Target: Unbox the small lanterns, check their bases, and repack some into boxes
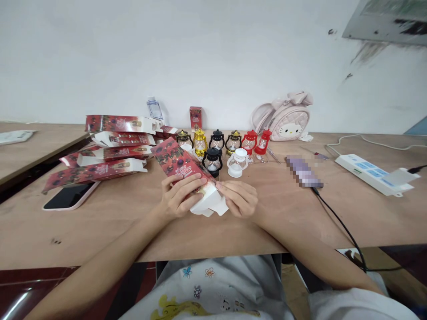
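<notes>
A red printed cardboard box (176, 160) tilts over the table in front of me, its white end flaps open toward me. My left hand (182, 195) is wrapped over its side, fingers across the printed face. With fingertips pinched, my right hand (240, 198) grips the box's edge near the white flaps. Just beyond stand a black mini lantern (212, 162) and a white mini lantern (237, 163). Behind them is a row of several more, among them a gold lantern (200, 143) and a red lantern (249, 142). The inside of the box is hidden.
Several red boxes (116, 153) lie stacked at the left, above a phone (70, 196). One small red box (195, 118) stands by the wall, near a clear bottle (154, 108). To the right are a pink bag (290, 122), another phone (304, 171) with a cable, and a power strip (373, 173).
</notes>
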`<action>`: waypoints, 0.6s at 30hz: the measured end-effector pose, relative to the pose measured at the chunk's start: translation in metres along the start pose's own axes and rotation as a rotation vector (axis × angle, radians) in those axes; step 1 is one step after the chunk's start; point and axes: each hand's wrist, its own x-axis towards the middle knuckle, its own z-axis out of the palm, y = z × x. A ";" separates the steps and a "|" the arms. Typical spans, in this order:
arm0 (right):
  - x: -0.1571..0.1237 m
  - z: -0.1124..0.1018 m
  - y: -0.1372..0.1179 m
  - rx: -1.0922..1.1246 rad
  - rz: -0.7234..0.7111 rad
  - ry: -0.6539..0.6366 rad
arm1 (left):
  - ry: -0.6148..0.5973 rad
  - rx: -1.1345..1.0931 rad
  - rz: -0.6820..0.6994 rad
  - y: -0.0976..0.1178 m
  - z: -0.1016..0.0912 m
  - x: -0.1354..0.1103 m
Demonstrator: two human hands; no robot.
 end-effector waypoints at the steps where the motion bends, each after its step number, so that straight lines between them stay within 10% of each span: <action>1: -0.001 0.000 -0.001 -0.012 -0.016 0.006 | 0.050 0.006 0.057 -0.001 0.000 0.000; 18: 0.008 -0.006 -0.004 0.080 -0.085 -0.162 | 0.038 -0.098 0.344 -0.005 -0.022 0.030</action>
